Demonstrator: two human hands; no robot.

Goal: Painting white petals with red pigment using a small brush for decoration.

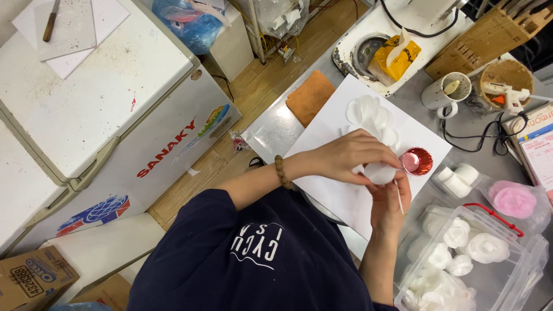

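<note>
**White flower piece worked over paper sheet**

White, round flower piece [380, 172] was pinched between both hands above the near edge of the white paper sheet [331, 129]. Which hand was which could not be read for sure from this tilted view; taken here: left hand [348, 156] came in from the arm with the bead bracelet [281, 171], fingers curled together and clamped on top of the flower piece. Right hand [389, 201] rose from below the sheet's near edge, fingers closed around a thin white stick [399, 198] and touching the piece's underside.

Relative to the paper sheet:
- loose white petals [368, 115] lay on it, toward its far side.
- pink foil cup [417, 161] sat on its right corner, just beside the flower piece.
- orange-brown pad [310, 97] lay at its left edge, partly under it.
- white cylinders [458, 179] stood just off its right side.
- clear plastic box [533, 253] with red handle, holding finished white flowers [487, 246], stood to the right and nearer the person.
- pink flower in a bag [512, 200] lay right of it, beyond the box.
- white mug [440, 92] and glue gun [507, 92] sat beyond its far right corner.
- white chest freezer [92, 109] stood well apart to the left, across a strip of wooden floor.
</note>
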